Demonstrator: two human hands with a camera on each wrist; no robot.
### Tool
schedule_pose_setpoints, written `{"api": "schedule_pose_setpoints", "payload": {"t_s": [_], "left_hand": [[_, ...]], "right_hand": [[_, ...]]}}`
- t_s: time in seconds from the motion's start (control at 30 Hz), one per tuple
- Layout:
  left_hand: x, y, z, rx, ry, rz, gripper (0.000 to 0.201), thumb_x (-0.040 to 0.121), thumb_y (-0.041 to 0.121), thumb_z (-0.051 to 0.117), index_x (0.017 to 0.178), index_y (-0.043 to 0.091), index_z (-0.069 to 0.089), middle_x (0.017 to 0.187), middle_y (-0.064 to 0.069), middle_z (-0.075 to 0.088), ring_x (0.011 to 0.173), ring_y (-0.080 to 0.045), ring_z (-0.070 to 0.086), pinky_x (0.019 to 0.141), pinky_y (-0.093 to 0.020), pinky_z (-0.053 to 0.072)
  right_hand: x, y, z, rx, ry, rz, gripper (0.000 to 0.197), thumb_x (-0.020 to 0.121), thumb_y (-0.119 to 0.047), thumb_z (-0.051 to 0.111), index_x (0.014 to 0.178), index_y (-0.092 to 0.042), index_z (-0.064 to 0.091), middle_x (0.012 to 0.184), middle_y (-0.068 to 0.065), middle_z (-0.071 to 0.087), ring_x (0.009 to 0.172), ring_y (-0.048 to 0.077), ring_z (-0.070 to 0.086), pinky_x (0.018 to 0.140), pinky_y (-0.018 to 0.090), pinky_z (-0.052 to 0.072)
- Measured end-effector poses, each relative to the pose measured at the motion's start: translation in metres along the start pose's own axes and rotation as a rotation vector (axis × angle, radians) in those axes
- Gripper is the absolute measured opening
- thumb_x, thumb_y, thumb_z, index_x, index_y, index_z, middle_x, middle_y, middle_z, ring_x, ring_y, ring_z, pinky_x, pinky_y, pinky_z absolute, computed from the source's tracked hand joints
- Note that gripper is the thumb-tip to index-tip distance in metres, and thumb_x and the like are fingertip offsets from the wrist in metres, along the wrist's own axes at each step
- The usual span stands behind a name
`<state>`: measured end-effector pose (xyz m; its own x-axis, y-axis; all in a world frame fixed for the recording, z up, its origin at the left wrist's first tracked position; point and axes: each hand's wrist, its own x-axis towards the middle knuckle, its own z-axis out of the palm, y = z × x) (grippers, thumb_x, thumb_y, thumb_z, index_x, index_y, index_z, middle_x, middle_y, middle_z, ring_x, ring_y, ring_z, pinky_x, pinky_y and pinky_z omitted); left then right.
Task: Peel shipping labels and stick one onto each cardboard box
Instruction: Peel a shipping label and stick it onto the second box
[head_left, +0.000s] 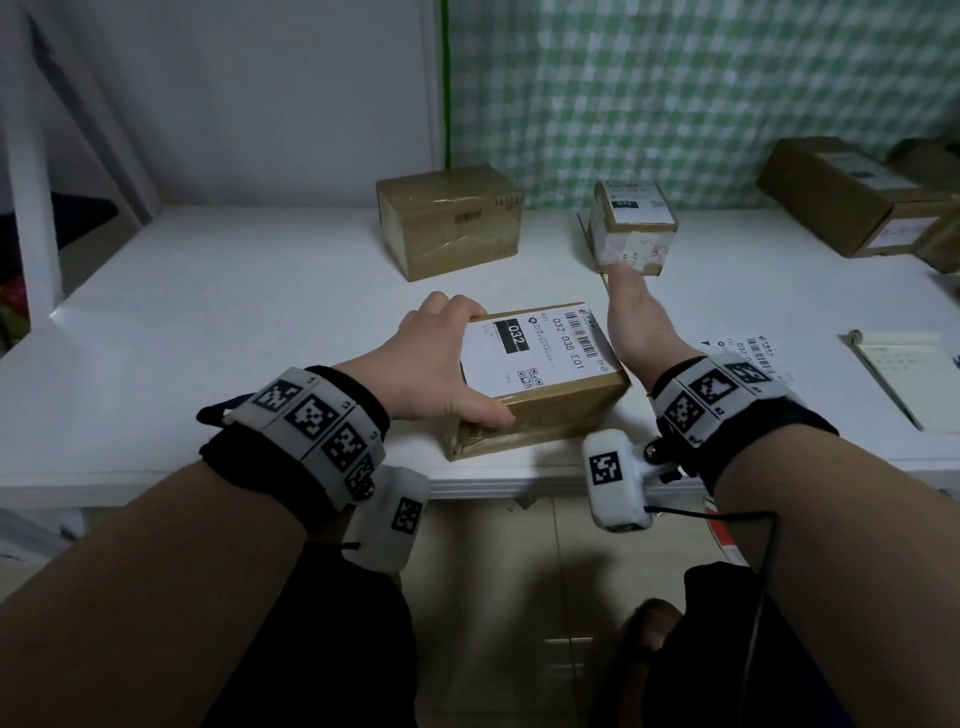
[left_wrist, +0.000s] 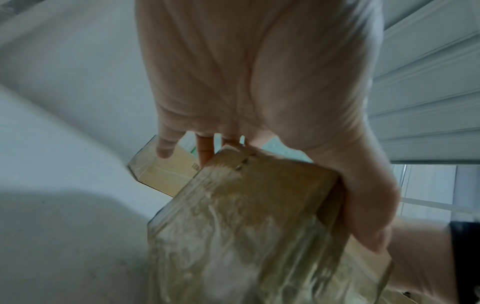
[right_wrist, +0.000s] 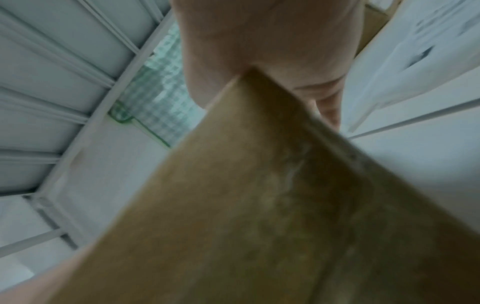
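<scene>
A taped cardboard box (head_left: 540, 410) sits near the front edge of the white table (head_left: 234, 322), with a white shipping label (head_left: 530, 348) stuck on its top. My left hand (head_left: 441, 358) grips its left end, fingers curled over the far corner and thumb on the near side. In the left wrist view the box (left_wrist: 246, 226) lies under the palm of that hand (left_wrist: 259, 72). My right hand (head_left: 639, 322) lies flat against the box's right side with straight fingers. The right wrist view shows the box (right_wrist: 259, 205) close and blurred below my right hand (right_wrist: 259, 37).
A brown box without a label (head_left: 449, 221) stands at the back centre. A small labelled box (head_left: 635, 226) is just beyond my right fingertips. More labelled boxes (head_left: 857, 195) sit at the far right. A sheet of labels (head_left: 753, 353) and a notepad (head_left: 904, 379) lie to the right.
</scene>
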<state>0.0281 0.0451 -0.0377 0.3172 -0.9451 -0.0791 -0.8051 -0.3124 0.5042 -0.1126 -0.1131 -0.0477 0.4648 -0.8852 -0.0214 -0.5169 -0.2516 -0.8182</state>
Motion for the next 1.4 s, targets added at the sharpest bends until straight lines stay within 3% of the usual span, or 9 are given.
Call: {"api": "schedule_pose_setpoints", "payload": {"t_s": [0.07, 0.2, 0.3, 0.43, 0.63, 0.93, 1.13, 1.27, 1.4], "left_hand": [[-0.002, 0.002, 0.001, 0.012, 0.012, 0.013, 0.107, 0.05, 0.048, 0.087, 0.136, 0.02, 0.031, 0.125, 0.0, 0.034, 0.121, -0.02, 0.035, 0.106, -0.038, 0.035], [-0.008, 0.004, 0.003, 0.045, 0.048, 0.051, 0.11, 0.047, 0.051, 0.086, 0.137, 0.017, 0.031, 0.123, 0.0, 0.033, 0.121, -0.02, 0.034, 0.105, -0.035, 0.034], [-0.013, 0.007, 0.005, 0.077, 0.081, 0.082, 0.111, 0.048, 0.05, 0.086, 0.138, 0.016, 0.031, 0.126, -0.003, 0.033, 0.121, -0.022, 0.034, 0.101, -0.03, 0.032], [-0.02, 0.01, 0.008, 0.077, 0.134, 0.126, 0.108, 0.049, 0.047, 0.087, 0.136, 0.013, 0.034, 0.124, -0.003, 0.033, 0.119, -0.021, 0.033, 0.095, -0.023, 0.026], [-0.022, 0.012, 0.01, 0.097, 0.172, 0.168, 0.106, 0.047, 0.045, 0.089, 0.133, 0.011, 0.037, 0.119, -0.002, 0.035, 0.115, -0.02, 0.035, 0.094, -0.022, 0.024], [-0.022, 0.012, 0.011, 0.091, 0.165, 0.156, 0.105, 0.048, 0.047, 0.087, 0.133, 0.014, 0.036, 0.123, -0.002, 0.036, 0.115, -0.02, 0.034, 0.096, -0.025, 0.027], [-0.022, 0.013, 0.007, 0.095, 0.132, 0.15, 0.107, 0.048, 0.045, 0.088, 0.136, 0.017, 0.033, 0.125, -0.001, 0.035, 0.117, -0.018, 0.034, 0.099, -0.027, 0.03], [-0.017, 0.015, -0.002, 0.151, 0.066, 0.146, 0.111, 0.049, 0.045, 0.088, 0.14, 0.018, 0.031, 0.133, -0.002, 0.036, 0.123, -0.021, 0.036, 0.108, -0.039, 0.031], [-0.009, 0.023, -0.009, 0.305, 0.006, 0.067, 0.119, 0.051, 0.047, 0.087, 0.146, 0.023, 0.02, 0.148, 0.0, 0.029, 0.134, -0.025, 0.028, 0.112, -0.05, 0.023]], "right_hand": [[-0.003, -0.01, 0.002, -0.108, 0.101, -0.166, 0.044, 0.1, -0.032, 0.014, 0.12, -0.009, 0.046, 0.135, 0.015, 0.048, 0.119, 0.032, 0.045, 0.098, 0.038, 0.031], [-0.019, -0.028, 0.021, -0.436, 0.104, -0.413, 0.059, 0.092, -0.045, 0.015, 0.14, -0.02, 0.037, 0.14, 0.015, 0.046, 0.131, 0.029, 0.038, 0.11, 0.048, 0.027], [-0.034, -0.031, 0.039, -0.646, 0.051, -0.499, 0.05, 0.097, -0.043, 0.021, 0.144, -0.026, 0.033, 0.15, 0.012, 0.033, 0.143, 0.028, 0.019, 0.116, 0.054, 0.007], [-0.027, -0.028, 0.036, -0.661, 0.061, -0.438, 0.05, 0.099, -0.046, 0.019, 0.146, -0.031, 0.029, 0.154, 0.007, 0.027, 0.147, 0.026, 0.008, 0.117, 0.053, 0.002], [-0.012, -0.019, 0.021, -0.44, 0.075, -0.371, 0.05, 0.098, -0.046, 0.025, 0.142, -0.027, 0.037, 0.147, 0.012, 0.038, 0.143, 0.028, 0.02, 0.116, 0.051, 0.016], [-0.014, -0.011, 0.004, -0.001, -0.111, -0.206, 0.047, 0.103, -0.036, 0.023, 0.145, -0.019, 0.034, 0.15, 0.002, 0.038, 0.139, 0.018, 0.031, 0.109, 0.025, 0.018], [-0.026, 0.0, 0.001, 0.062, -0.058, -0.232, 0.045, 0.101, -0.036, 0.024, 0.133, -0.018, 0.05, 0.128, 0.006, 0.058, 0.121, 0.021, 0.05, 0.108, 0.038, 0.034], [-0.032, 0.009, -0.001, 0.061, 0.01, -0.254, 0.034, 0.1, -0.03, 0.031, 0.113, -0.019, 0.061, 0.103, -0.002, 0.061, 0.101, 0.018, 0.053, 0.089, 0.03, 0.038], [-0.037, 0.015, -0.002, 0.027, 0.025, -0.269, 0.032, 0.099, -0.028, 0.03, 0.1, -0.014, 0.059, 0.092, 0.0, 0.06, 0.089, 0.018, 0.052, 0.075, 0.03, 0.035]]}}
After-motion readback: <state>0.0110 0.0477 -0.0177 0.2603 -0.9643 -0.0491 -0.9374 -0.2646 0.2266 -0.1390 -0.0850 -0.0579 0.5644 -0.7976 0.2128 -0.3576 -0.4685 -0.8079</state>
